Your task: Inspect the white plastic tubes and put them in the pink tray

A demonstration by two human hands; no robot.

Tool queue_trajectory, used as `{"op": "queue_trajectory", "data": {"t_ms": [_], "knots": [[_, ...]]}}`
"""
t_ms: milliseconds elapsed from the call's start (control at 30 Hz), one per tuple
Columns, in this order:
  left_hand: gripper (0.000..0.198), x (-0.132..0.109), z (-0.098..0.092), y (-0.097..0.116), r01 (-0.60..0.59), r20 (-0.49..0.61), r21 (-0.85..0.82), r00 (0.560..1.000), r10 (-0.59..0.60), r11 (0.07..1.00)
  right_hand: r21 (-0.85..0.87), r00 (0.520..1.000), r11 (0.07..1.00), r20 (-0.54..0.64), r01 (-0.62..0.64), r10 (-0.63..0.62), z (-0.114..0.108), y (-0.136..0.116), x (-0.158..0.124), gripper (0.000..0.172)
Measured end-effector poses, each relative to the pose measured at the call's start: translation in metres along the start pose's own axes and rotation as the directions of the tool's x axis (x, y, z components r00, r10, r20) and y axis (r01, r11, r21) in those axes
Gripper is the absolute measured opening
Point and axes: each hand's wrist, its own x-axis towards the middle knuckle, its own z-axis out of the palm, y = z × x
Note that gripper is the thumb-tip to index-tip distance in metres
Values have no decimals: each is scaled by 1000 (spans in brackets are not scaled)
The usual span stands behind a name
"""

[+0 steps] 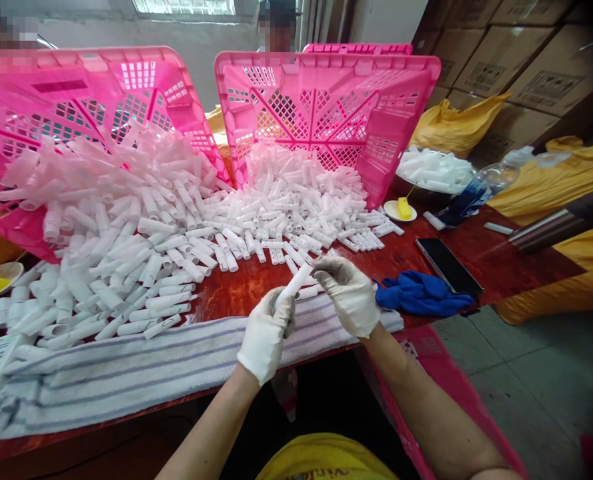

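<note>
Gloved in white, my left hand [269,333] is closed around the lower part of a white plastic tube [295,283], which tilts up to the right. My right hand [349,290], in a white glove with greyed fingertips, pinches at the tube's upper end; whether a smaller piece sits between those fingers I cannot tell. Beyond both hands lies a heap of similar white tubes [276,207], some with dark marks. Under my wrists a striped towel [141,373] runs along the table's front edge. A blue cloth [421,293] is bunched just right of my right hand.
Two pink crates [326,63] lie tipped toward me behind the heap. On the right are a phone [449,265], a dish with a yellow sponge [405,209], a bowl of white pieces [433,170] and a metal flask [546,228]. A person [277,30] is behind the crates.
</note>
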Motion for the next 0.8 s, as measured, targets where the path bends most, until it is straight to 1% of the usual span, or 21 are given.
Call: {"op": "queue_trajectory", "data": {"t_ms": [67, 100, 167, 200, 233, 267, 300, 333, 367, 400, 433, 467, 533, 567, 600, 633, 667, 700, 733, 767, 800], "knots": [[35, -1, -1, -1, -72, -58, 177, 995, 84, 982, 31, 1000, 999, -13, -14, 14, 0, -4, 3, 22], [34, 0, -2, -2, -130, -89, 286, 983, 162, 949, 32, 998, 998, 5, -56, 56, 1, -7, 4, 23], [31, 1, -5, -3, -248, -129, 483, 928, 348, 840, 0, 981, 983, 61, -183, 182, 3, -12, 6, 26], [31, 1, -6, -4, -282, -134, 538, 902, 411, 795, -24, 968, 971, 83, -237, 238, 4, -14, 7, 27], [32, 2, -7, -4, -291, -136, 551, 894, 428, 782, -40, 957, 963, 101, -268, 271, 4, -15, 8, 28], [32, 3, -9, -3, -274, -142, 517, 907, 397, 811, -42, 953, 960, 115, -277, 280, 4, -16, 9, 28], [32, 4, -10, -2, -230, -128, 436, 941, 312, 870, -36, 954, 963, 132, -267, 270, 3, -16, 9, 27], [33, 5, -11, 0, -156, -77, 318, 979, 190, 935, -31, 957, 969, 152, -247, 248, 2, -16, 9, 26], [35, 5, -12, 2, -64, 7, 185, 998, 63, 981, -31, 960, 975, 171, -218, 220, 2, -15, 9, 24], [36, 5, -12, 5, 30, 108, 65, 993, -37, 997, -46, 961, 982, 202, -184, 190, 1, -15, 9, 21], [37, 5, -12, 7, 105, 199, -29, 975, -97, 994, -70, 959, 988, 241, -136, 149, 1, -16, 9, 18], [37, 4, -11, 8, 151, 262, -90, 957, -123, 984, -96, 953, 992, 286, -79, 104, 2, -16, 8, 16], [38, 1, -7, 10, 166, 296, -125, 947, -123, 978, -123, 933, 992, 359, 19, 27, 4, -17, 6, 17], [39, -1, -5, 9, 154, 305, -96, 945, -119, 983, -129, 926, 991, 377, 34, 17, 3, -17, 4, 18], [41, -3, -3, 9, 129, 322, -23, 940, -115, 991, -138, 928, 990, 370, 20, 32, -1, -17, 2, 20], [41, -3, -4, 8, 78, 342, 93, 934, -106, 993, -161, 939, 987, 336, -18, 72, -8, -17, -2, 22], [42, -1, -7, 8, -3, 343, 244, 936, -84, 970, -214, 952, 975, 280, -63, 123, -20, -19, -6, 23], [42, 3, -13, 8, -95, 313, 408, 949, -41, 908, -293, 967, 951, 197, -100, 162, -37, -21, -11, 25], [41, 10, -22, 9, -172, 252, 568, 967, 29, 805, -403, 976, 905, 103, -134, 191, -57, -24, -16, 26], [40, 19, -34, 11, -214, 171, 716, 977, 130, 665, -531, 978, 830, 10, -171, 207, -80, -28, -21, 26], [39, 31, -47, 13, -191, 64, 829, 966, 250, 525, -654, 976, 728, -78, -205, 204, -104, -32, -25, 27]]}}
